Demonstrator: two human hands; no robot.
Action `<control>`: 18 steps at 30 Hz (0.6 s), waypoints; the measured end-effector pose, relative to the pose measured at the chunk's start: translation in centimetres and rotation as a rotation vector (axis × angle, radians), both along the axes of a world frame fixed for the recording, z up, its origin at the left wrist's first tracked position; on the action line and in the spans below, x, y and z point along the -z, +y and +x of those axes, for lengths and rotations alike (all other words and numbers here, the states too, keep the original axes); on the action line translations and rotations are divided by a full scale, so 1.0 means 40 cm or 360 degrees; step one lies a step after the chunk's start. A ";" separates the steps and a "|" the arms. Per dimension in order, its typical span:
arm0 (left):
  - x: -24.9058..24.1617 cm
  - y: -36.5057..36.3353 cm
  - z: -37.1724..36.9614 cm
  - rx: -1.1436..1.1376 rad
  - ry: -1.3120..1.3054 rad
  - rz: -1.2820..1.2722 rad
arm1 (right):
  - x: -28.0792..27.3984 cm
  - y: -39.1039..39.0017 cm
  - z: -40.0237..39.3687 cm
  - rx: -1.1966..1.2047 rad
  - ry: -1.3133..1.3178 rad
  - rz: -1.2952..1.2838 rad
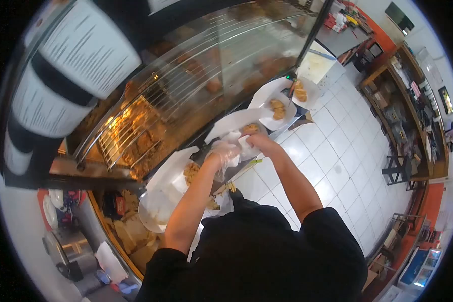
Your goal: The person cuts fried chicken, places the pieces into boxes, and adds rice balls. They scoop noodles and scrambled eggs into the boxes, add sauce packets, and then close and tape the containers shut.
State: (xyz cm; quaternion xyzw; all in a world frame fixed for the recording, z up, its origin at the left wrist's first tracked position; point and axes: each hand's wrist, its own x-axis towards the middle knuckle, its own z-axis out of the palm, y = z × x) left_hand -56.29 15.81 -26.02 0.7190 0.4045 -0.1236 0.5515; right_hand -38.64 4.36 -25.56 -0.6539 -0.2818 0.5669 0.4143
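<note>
While the left hand (225,151), in a thin clear glove, pinches white paper (235,137), the right hand (260,143) presses down just beside it. One fried piece (250,129) sits just past the fingers, not yet wrapped. Farther right, two paper plates (279,103) already hold food, so some servings look done.

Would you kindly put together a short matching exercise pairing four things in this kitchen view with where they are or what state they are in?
Things:
1. left hand
2. right hand
3. far paper plates
4. floor tiles

Descriptions:
A. white, to the right of the counter
B. bare, touching white paper
C. covered by a clear plastic glove
D. carrying fried pieces, beyond the hands

Pairs: 1-C, 2-B, 3-D, 4-A
</note>
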 end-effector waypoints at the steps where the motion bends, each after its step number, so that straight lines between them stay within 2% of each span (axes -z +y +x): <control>1: 0.063 0.007 0.008 -0.0079 -0.0091 -0.0013 | -0.015 -0.009 0.014 0.0126 0.0040 0.0048; 3: -0.068 -0.020 -0.011 -0.0098 -0.0073 0.0066 | -0.072 -0.053 0.018 0.0370 0.0131 0.0132; 4: -0.144 -0.049 -0.027 -0.0285 -0.0125 0.0132 | -0.088 -0.083 0.066 0.0371 0.0091 0.0054; 7: -0.087 -0.040 -0.066 -0.0523 -0.0377 -0.0183 | -0.150 -0.128 0.147 0.0853 -0.0290 0.0100; 8: -0.127 -0.049 -0.064 -0.0661 -0.0403 -0.0428 | -0.143 -0.123 0.181 0.0843 -0.0650 0.0145; 10: -0.109 -0.050 -0.078 -0.0666 -0.0422 -0.0522 | -0.105 -0.098 0.240 0.0799 -0.1365 0.0229; 13: -0.104 -0.049 -0.087 -0.0674 -0.0444 -0.0613 | -0.039 -0.053 0.276 0.0446 -0.1878 0.0411; 14: -0.107 -0.052 -0.085 -0.0676 -0.0449 -0.0636 | 0.002 -0.035 0.295 0.0365 -0.1404 0.0384; 17: -0.148 -0.079 -0.070 -0.0727 -0.0478 -0.0714 | 0.049 -0.022 0.290 0.0105 -0.1339 0.0472; 18: -0.164 -0.090 -0.062 -0.0758 -0.0488 -0.0712 | 0.056 -0.030 0.281 0.0221 -0.1355 0.0716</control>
